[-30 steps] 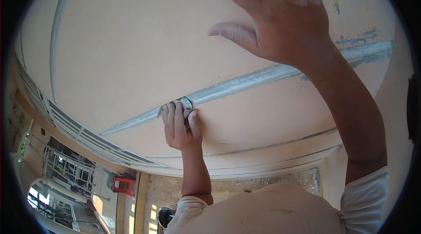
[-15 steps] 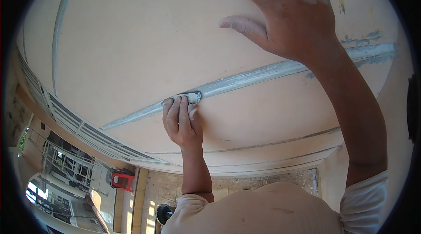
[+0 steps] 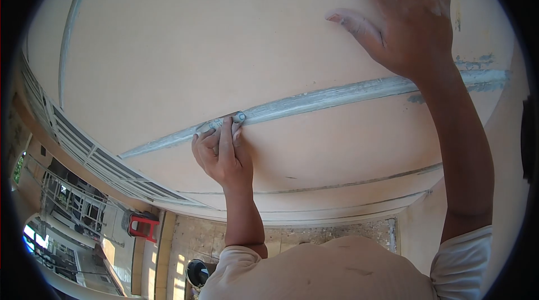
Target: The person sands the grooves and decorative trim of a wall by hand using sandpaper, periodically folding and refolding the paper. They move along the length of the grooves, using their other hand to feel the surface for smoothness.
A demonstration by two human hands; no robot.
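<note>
My left hand (image 3: 223,159) is closed around a folded piece of sandpaper (image 3: 240,116). The sheet's pale, blue-printed back shows past the fingertips, and its dark edge lies along a grey-white band (image 3: 331,98) on the wall. This band runs in a shallow groove across the peach-coloured wall (image 3: 185,58). Higher up at the right, my right hand (image 3: 412,27) is open, fingers spread and thumb out, against the wall above the band. The tips of its fingers pass out of the top of the view. Pale dust coats the fingers of both hands.
A white metal grille (image 3: 84,145) borders the wall on the left. Lower left are a red plastic stool (image 3: 144,227) and a dark bucket (image 3: 197,272) on the floor. Thin dark grooves (image 3: 348,181) cross the lower wall. Grey patches (image 3: 477,64) mark the wall at right.
My left hand has shifted slightly left and up in the view with the sandpaper, its fingers bent differently. My right hand appears farther right. The whole view has also shifted a little.
</note>
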